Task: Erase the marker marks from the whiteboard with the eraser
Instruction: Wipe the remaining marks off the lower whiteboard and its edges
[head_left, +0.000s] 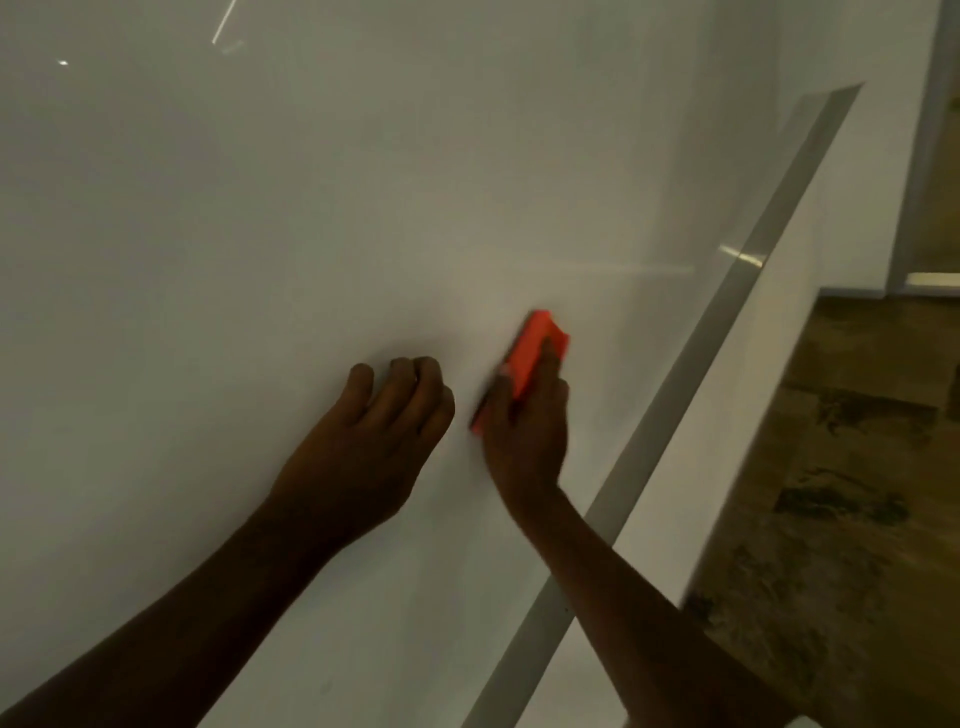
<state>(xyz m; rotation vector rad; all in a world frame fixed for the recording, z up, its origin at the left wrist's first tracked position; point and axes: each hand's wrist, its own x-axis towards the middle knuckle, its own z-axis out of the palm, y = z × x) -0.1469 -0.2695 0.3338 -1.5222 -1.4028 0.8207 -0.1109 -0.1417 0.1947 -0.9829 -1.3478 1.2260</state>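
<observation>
A glossy whiteboard (311, 208) fills most of the head view and looks tilted by the camera angle. I see no marker marks on it, only faint light reflections. My right hand (527, 431) presses an orange eraser (535, 345) flat against the board near its lower right part; the eraser is motion-blurred. My left hand (374, 441) rests on the board just left of the eraser, fingers curled, holding nothing.
The board's grey metal frame edge (717, 338) runs diagonally on the right, crossed by my right forearm. Beyond it lie a white wall strip (779, 389) and a mottled brown floor (831, 493). A doorway or frame (930, 182) stands at the far right.
</observation>
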